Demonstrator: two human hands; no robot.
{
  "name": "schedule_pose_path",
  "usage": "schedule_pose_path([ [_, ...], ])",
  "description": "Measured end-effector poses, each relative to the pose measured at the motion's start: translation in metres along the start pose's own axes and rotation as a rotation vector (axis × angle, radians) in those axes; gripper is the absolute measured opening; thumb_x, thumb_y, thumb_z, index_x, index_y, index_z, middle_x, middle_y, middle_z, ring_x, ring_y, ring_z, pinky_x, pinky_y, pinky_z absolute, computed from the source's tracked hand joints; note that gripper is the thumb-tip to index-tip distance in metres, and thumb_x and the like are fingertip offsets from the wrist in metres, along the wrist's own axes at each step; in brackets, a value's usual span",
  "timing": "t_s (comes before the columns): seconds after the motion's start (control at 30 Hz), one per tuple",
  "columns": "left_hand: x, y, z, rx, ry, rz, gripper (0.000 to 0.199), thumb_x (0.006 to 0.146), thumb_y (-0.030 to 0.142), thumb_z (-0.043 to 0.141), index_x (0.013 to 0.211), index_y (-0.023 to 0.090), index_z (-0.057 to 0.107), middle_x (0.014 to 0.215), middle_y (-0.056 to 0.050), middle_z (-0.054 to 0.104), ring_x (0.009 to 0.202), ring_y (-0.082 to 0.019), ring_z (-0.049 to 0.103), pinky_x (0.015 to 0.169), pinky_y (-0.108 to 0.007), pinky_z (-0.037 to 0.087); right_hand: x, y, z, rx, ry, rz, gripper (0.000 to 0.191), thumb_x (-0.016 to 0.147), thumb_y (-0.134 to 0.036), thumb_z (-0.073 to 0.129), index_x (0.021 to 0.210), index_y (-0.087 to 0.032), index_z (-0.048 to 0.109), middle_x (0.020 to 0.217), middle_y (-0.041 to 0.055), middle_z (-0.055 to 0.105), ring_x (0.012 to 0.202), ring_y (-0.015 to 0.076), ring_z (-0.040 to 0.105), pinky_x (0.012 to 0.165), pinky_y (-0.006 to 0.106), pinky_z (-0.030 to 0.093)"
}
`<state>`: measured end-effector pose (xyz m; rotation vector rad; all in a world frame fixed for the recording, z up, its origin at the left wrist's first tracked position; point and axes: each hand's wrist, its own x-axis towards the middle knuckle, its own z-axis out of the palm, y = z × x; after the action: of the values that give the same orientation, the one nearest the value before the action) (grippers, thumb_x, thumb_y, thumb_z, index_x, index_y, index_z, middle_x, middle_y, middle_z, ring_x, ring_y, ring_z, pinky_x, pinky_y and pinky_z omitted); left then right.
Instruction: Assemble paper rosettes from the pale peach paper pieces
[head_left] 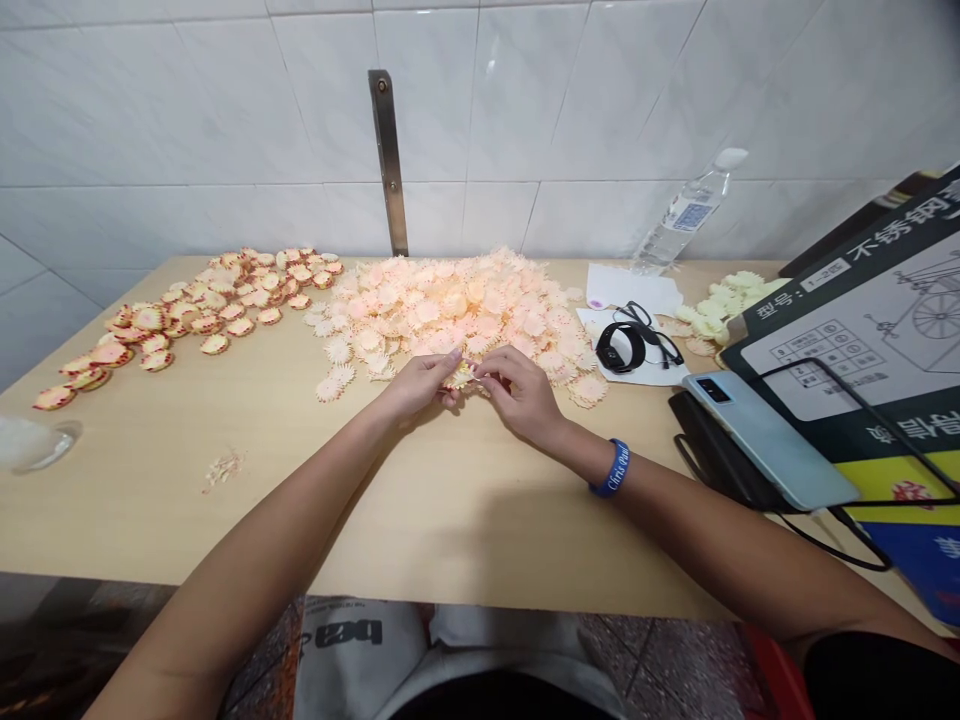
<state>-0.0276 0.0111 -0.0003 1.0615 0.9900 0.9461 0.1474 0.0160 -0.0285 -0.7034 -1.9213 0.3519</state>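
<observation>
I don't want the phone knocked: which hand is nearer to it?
Right. The right hand is left of the phone; the left hand is farther left.

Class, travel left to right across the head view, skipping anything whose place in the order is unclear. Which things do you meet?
Red-edged pieces → left hand → right hand → blue wristband → pale blue phone.

The only view looks from the person's head, forward and steeply down across the table (135, 520), close above the forearms, with the left hand (420, 385) and right hand (521, 395) near mid-frame, trousers (360, 650) below and the tiled wall (225, 120) farther off.
</observation>
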Motion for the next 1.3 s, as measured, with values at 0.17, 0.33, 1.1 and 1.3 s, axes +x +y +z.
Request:
schedule_pose_path([
  [0.17, -0.002, 0.005, 0.000, 0.077, 0.155, 0.054, 0.053, 0.078, 0.062, 0.064, 0.058, 0.013, 0.061, 0.039, 0.002, 0.043, 0.036, -0.005, 0.034, 0.038, -0.020, 0.026, -0.002, -0.009, -0.003, -0.074, -0.018, -0.197, 0.019, 0.092, -0.011, 0.048, 0.088, -0.021, 0.063, 0.086, 0.0067, 0.063, 0.081, 0.0177, 0.061, 0.069, 0.031, 0.051],
  [0.33, 0.003, 0.009, -0.015, 0.034, 0.379, 0.122, 0.053, 0.081, 0.062, 0.061, 0.059, 0.015, 0.055, 0.042, 0.002, 0.046, 0.033, -0.004, 0.028, 0.035, -0.020, 0.019, -0.007, -0.018, -0.004, -0.126, -0.038, -0.369, 0.020, 0.090, -0.006, 0.047, 0.091, -0.020, 0.061, 0.085, 0.0071, 0.064, 0.078, 0.0175, 0.060, 0.067, 0.030, 0.050],
  [1.1, 0.002, 0.000, -0.005, -0.059, 0.168, -0.015, 0.038, 0.051, 0.027, 0.090, 0.075, 0.008, 0.066, 0.070, -0.008, 0.069, 0.067, -0.016, 0.067, 0.067, -0.029, 0.056, -0.002, -0.001, 0.001, -0.117, -0.024, -0.043, 0.018, 0.095, -0.019, 0.048, 0.105, -0.021, 0.063, 0.090, 0.0067, 0.067, 0.085, 0.0191, 0.063, 0.072, 0.032, 0.051],
  [1.3, -0.002, 0.001, -0.003, 0.055, 0.128, 0.018, 0.045, 0.048, 0.025, 0.088, 0.085, 0.010, 0.067, 0.066, -0.002, 0.066, 0.062, -0.013, 0.061, 0.070, -0.030, 0.051, 0.000, -0.002, 0.001, -0.083, -0.010, -0.031, 0.012, 0.091, -0.025, 0.059, 0.102, -0.021, 0.063, 0.090, 0.0061, 0.067, 0.082, 0.0181, 0.062, 0.068, 0.031, 0.050],
])
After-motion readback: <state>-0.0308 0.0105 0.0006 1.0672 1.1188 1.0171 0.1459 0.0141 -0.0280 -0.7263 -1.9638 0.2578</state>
